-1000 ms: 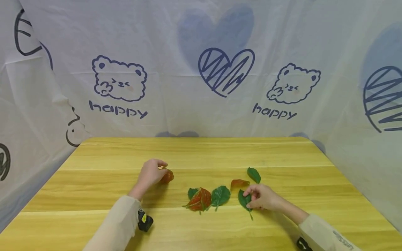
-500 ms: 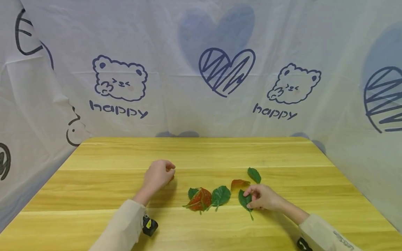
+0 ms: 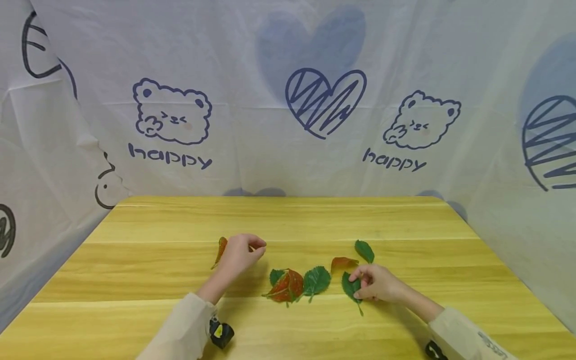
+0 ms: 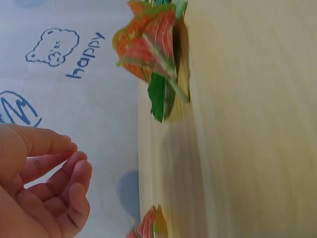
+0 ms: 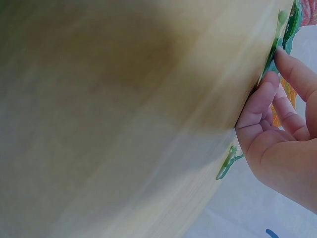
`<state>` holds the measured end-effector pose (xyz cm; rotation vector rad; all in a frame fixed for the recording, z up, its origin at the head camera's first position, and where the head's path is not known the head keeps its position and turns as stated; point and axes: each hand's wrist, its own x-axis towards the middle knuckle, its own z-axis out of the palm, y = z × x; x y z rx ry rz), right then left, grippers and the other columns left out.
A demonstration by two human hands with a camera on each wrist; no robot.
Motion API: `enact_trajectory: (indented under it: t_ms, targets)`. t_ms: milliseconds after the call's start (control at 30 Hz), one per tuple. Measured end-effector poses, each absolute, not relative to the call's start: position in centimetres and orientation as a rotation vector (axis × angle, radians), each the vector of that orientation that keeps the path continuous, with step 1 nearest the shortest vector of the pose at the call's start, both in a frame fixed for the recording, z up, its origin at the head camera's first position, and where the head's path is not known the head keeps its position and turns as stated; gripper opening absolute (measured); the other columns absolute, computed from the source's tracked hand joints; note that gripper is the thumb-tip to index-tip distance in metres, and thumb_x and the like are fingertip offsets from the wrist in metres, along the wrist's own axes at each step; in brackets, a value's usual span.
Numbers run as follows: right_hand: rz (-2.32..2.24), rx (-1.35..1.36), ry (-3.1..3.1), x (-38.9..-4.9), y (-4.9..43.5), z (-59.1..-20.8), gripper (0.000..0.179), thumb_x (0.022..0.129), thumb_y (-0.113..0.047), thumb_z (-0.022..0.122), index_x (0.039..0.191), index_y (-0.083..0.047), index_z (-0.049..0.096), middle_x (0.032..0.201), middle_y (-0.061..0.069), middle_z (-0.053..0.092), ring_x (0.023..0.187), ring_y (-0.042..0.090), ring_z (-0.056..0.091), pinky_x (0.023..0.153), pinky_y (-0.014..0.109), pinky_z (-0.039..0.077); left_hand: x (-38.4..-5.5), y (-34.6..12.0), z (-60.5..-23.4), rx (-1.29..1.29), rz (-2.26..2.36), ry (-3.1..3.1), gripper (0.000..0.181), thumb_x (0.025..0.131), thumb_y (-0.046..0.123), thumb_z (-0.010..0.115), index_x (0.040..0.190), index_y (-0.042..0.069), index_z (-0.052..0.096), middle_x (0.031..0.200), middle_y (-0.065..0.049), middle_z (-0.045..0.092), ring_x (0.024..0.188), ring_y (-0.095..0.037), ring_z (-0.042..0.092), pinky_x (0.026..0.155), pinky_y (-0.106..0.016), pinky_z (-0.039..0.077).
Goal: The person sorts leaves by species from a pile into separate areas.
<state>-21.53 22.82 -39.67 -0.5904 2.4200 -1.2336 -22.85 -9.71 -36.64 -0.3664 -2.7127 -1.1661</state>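
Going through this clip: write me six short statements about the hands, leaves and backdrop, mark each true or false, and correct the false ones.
1. The right hand touches a green leaf. True.
2. The left hand is gripping a leaf. False: no leaf shows between its fingers in the left wrist view.
3. In the middle, a red leaf partly covers a second green leaf. True.
4. Every leaf is green. False: some are red.
5. A cloth with bear drawings hangs behind the table. True.
6. The cloth covers the table. False: the wood-grain top is in plain view.
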Motion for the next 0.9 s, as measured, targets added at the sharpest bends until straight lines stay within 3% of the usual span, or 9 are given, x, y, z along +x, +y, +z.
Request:
enact_trajectory:
  t_ms: [900]
  targets:
    - [-1.214,-0.593,2.45,-21.6,22.9,-39.7,0.024,0.075,-0.002,0.069,0.096,0.005,0.058,0.06,0.003,0.05,0.047,0.009,0.041,0.042,0.018,0.035,-20.9,-6.6,-37.5,-0.761,-1.295,-2.714,0.011,0.08,0.006,0.066,0.089,0.0,0.069,0.077,-0.001,0.061,0.056,-0.01,0.05,0.049,-0.022,0.042]
